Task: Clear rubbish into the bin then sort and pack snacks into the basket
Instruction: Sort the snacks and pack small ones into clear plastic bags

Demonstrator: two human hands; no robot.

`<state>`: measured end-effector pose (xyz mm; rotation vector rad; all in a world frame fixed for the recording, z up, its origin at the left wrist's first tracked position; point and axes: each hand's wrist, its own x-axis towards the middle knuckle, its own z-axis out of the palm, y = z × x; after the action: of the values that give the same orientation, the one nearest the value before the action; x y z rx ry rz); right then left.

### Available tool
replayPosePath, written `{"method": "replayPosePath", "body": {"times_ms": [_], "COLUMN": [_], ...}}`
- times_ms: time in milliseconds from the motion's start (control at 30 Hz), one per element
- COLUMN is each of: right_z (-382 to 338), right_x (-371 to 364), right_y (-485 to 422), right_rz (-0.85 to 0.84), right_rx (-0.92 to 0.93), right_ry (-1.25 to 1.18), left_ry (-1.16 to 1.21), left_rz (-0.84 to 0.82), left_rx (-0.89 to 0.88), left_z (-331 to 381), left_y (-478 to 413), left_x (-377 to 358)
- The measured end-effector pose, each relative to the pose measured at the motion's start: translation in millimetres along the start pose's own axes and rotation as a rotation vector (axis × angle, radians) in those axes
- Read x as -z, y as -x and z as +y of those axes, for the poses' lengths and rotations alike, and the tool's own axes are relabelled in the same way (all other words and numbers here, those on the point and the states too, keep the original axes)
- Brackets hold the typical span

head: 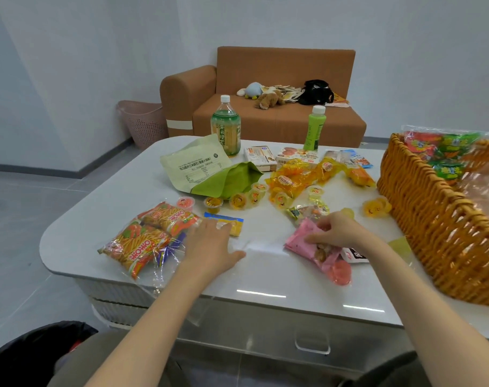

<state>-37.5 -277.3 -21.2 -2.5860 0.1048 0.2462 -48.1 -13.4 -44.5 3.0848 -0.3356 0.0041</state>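
While left hand [209,244] rests flat | right hand [338,229] pinches packet [299,247] | basket [433,219] at right edge

Table top [265,286]: smooth, high-gloss white, light streaks mirrored along the near edge. Wicker basket [421,208], right edge: woven cane, rough and ribbed. Potato-stick packs [151,236], near left corner: glossy printed wrappers inside clear crinkled plastic film. Pink packet [310,247]: thin plastic, dull sheen. Pale green pouch [195,163], far side: matt, paper-like. Jelly cups [239,201]: translucent plastic. Sofa [265,118]: matt cloth.
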Motion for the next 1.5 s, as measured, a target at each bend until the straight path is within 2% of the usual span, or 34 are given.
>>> {"method": "replayPosePath", "body": {"times_ms": [200, 400, 567, 733, 900, 1000, 1100, 1233, 1333, 1400, 1433, 1500], "right_z": [-3, -9, -13, -13, -25, -28, -26, -24, -28, -34, -35, -37], "right_x": [-13, -20, -25, -31, -40, -43, -38, -26, -13, 0, 5, 6], "right_y": [-11, -12, -10, -4, 2, 4, 6, 10, 18, 27, 30, 33], "right_rz": [-0.055, -0.058, -0.051, -0.043, -0.018, -0.02, -0.07, -0.075, 0.063, 0.097, 0.062, -0.112], "right_rx": [0.006, -0.05, -0.017, 0.027, 0.105, 0.05, -0.029, -0.042, 0.012, 0.009, -0.001, -0.013], "right_ry": [0.249, 0.285, 0.358, 0.358, 0.159, 0.047, 0.044, -0.001, -0.263, -0.503, -0.622, -0.76], "left_ry": [-0.184, -0.236, -0.017, 0.232, 0.495, 0.623, 0.758, 0.885, 0.87, 0.795, 0.767, 0.757], "left_rz": [0.11, 0.013, 0.015, 0.105, 0.168, 0.144, 0.121, 0.14, 0.18, 0.223, 0.24, 0.255], "left_rx": [0.12, 0.175, 0.183, 0.116, 0.037, 0.024, 0.049, 0.07, 0.066, 0.063, 0.063, 0.062], "left_z": [-1, -21, -33, -36, -19, -5, 2, 5, 7, 8, 9, 10], "left_y": [11, 25, 30, 29, 18, 13, 8, 5, 4, 4, 4, 3], "left_x": [11, 13, 16, 12, 11, 10, 11, 15, 15, 13, 13, 12]}}
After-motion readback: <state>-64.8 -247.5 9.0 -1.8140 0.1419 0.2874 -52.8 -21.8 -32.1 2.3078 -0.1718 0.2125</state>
